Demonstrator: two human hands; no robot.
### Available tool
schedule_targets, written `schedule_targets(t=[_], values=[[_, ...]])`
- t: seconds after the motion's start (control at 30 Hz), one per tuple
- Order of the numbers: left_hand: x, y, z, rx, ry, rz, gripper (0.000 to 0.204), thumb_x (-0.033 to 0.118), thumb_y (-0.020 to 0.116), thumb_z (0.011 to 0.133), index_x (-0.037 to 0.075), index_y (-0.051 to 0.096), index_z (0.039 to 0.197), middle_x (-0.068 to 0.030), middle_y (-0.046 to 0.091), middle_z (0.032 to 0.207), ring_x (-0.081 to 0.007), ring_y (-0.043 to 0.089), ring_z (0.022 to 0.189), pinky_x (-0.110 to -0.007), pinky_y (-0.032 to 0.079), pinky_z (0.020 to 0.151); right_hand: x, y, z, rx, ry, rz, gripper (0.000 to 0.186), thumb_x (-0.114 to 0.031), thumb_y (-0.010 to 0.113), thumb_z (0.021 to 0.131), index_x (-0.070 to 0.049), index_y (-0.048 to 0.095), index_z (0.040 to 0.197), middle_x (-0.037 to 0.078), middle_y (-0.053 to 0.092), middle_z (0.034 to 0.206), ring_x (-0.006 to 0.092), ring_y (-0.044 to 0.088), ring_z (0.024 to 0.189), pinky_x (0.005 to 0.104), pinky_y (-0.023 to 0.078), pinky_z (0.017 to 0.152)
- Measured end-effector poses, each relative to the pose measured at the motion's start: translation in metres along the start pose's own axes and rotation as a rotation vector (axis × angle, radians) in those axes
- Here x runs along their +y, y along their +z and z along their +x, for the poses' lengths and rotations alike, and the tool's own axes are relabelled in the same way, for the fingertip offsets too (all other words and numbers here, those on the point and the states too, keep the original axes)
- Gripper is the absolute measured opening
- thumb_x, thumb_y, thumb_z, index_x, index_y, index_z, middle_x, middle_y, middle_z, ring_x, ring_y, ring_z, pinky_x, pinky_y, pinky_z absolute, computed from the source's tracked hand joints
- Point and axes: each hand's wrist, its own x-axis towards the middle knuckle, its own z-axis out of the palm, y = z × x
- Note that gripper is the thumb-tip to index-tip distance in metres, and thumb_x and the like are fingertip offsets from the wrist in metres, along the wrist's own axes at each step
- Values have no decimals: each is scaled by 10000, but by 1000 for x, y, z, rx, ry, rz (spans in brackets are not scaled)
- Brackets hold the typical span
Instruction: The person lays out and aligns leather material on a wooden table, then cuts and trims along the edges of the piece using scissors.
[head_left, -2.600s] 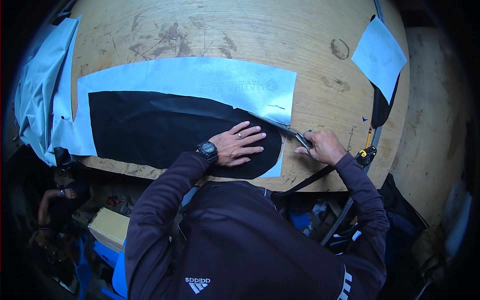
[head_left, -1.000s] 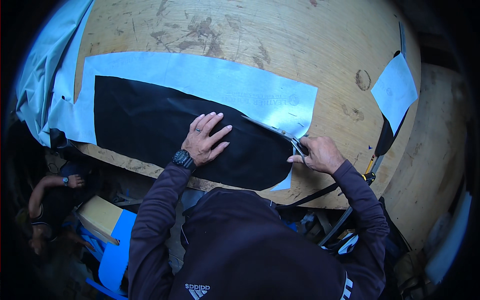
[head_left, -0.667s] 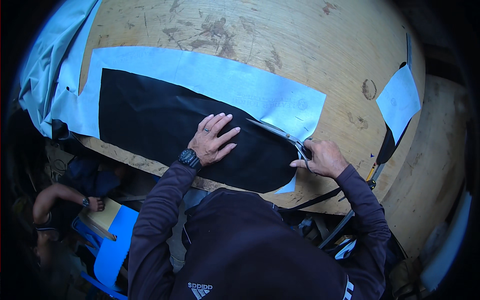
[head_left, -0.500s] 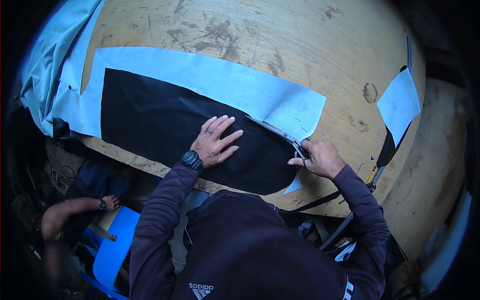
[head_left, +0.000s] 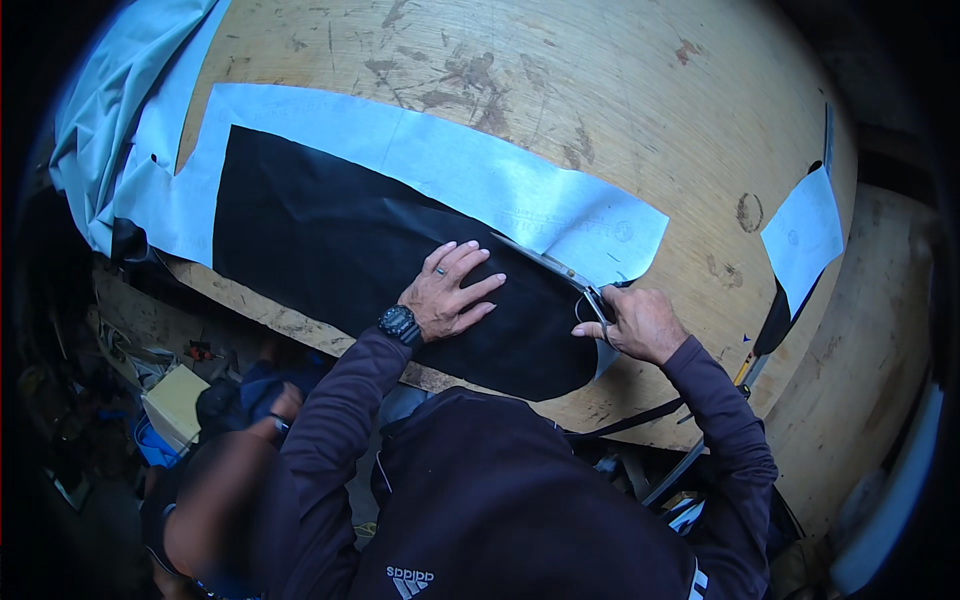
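Note:
A black sheet point(head_left: 320, 230) with a rounded right end lies on a larger light blue sheet point(head_left: 400, 140) on the wooden table. My left hand point(head_left: 452, 295) rests flat on the black sheet with its fingers spread, holding nothing. In my right hand point(head_left: 640, 322) are metal scissors point(head_left: 558, 270), thumb and fingers around the handles. Their blades point left along the upper edge of the black sheet, where it borders the light blue one. How far apart the blades are, I cannot tell. A small light flap point(head_left: 606, 356) shows below my right hand.
Bunched light blue material point(head_left: 110, 150) hangs over the table's left end. A separate light blue piece point(head_left: 803, 230) lies at the right, near a dark strap and a yellow-marked tool point(head_left: 743, 372). At the lower left, another person's arm point(head_left: 215, 500) is close to the table, beside a pale box point(head_left: 176, 403).
The view has shifted slightly. My left hand stays flat and my right hand still grips the scissors. The other person's arm has moved right, and the blue board there is out of sight.

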Motion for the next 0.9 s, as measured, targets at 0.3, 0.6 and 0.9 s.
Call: schedule_targets(t=[0.3, 0.6, 0.9], values=[[-3, 2, 0, -2, 0, -39, 497, 324, 761, 857, 223, 637, 1328, -124, 501, 1405, -301, 443, 1389, -504, 310, 1179, 7, -3, 4, -85, -25, 70, 692, -710, 611, 854, -22, 646, 782, 164, 644, 636, 355, 682, 663, 456, 546, 660], [-3, 2, -1, 11, 1, -28, 497, 333, 754, 863, 226, 632, 1333, -120, 504, 1408, -294, 446, 1390, -505, 302, 1184, -11, -3, 15, 10, -52, -39, 767, -765, 582, 830, -3, 656, 858, 163, 674, 701, 346, 694, 686, 449, 554, 680], [-5, 4, -2, 15, 11, -39, 493, 336, 755, 859, 220, 638, 1324, -124, 509, 1409, -302, 448, 1388, -509, 301, 1183, -1, -3, 19, -48, -27, -13, 735, -737, 583, 851, -7, 672, 869, 159, 668, 700, 336, 696, 678, 444, 548, 662]])
